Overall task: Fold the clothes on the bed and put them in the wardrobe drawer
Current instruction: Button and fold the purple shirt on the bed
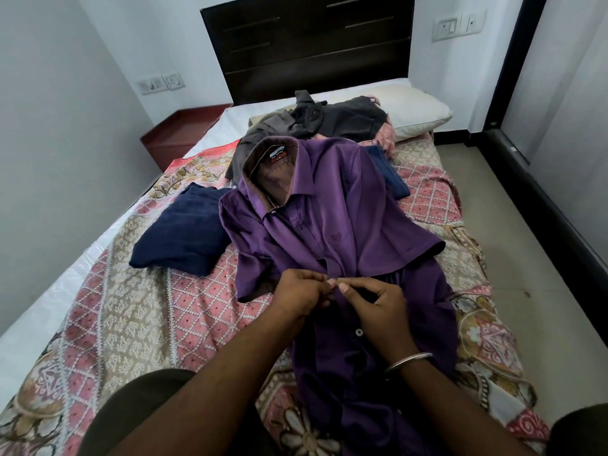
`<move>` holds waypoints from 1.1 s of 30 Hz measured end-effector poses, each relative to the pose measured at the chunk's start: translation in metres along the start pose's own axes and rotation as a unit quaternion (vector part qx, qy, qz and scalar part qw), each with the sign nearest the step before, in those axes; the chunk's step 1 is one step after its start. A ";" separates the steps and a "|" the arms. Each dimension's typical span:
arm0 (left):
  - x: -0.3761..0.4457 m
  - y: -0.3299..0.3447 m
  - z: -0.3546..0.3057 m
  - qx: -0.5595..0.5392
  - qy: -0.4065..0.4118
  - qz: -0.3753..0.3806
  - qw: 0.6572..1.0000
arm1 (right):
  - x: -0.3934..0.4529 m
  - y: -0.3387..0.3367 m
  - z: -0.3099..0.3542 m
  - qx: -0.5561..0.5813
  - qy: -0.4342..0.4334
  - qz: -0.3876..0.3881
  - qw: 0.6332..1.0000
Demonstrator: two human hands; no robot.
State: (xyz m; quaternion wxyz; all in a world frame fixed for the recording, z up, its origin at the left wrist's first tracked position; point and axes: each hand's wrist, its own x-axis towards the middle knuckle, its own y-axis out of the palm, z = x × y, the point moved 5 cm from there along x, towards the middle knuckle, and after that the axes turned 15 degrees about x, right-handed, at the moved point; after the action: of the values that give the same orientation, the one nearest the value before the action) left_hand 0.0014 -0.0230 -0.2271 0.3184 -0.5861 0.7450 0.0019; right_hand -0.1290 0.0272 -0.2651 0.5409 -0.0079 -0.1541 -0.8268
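- The left hand (297, 296) and the right hand (375, 302) meet in the middle of the picture, over the front of a purple shirt (332, 225). The fingertips of both hands pinch the shirt's front edge at one spot, near a button, and the two hands almost touch each other there.
- The right wrist wears a thin metal bangle (409, 362).
- The purple shirt lies lengthwise on the bed cover (131, 307), front side up, with its lower part towards the person and its collar towards the headboard. One white button (359, 331) shows just below the right hand. The short sleeves are spread to both sides.
- The bed cover has a pink and beige pattern.
- To the left of the shirt, touching it, lies a dark blue garment (184, 232), loosely bundled.
- To the right of the collar, another blue cloth (391, 174) comes out from under the shirt.
- Behind the collar there is a pile of grey clothes (316, 123), not folded.
- Further back, a white pillow (414, 110) lies against the dark wooden headboard (306, 44).
- At the left of the bed stands a red-brown bedside table (179, 133), and there are switch plates (161, 82) on the wall above it.
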 end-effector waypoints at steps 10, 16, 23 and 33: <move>0.000 0.003 0.003 0.075 0.011 0.005 0.997 | -0.002 0.001 -0.001 -0.033 0.027 0.018 0.999; -0.001 0.004 0.005 0.129 -0.009 0.014 0.992 | -0.007 0.003 0.000 -0.083 0.014 0.014 0.996; -0.010 0.009 0.013 0.143 -0.063 0.073 0.985 | -0.030 0.005 0.013 -0.241 -0.036 0.046 0.969; -0.021 0.005 0.016 0.167 -0.091 0.134 0.972 | -0.051 0.005 0.025 -0.414 -0.112 0.090 0.899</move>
State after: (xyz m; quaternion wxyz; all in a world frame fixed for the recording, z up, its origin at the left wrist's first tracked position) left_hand 0.0071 0.0024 -0.2313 0.4755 -0.4166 0.7744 -0.0268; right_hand -0.1069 0.0777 -0.2492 0.5404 -0.3374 0.1436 -0.7573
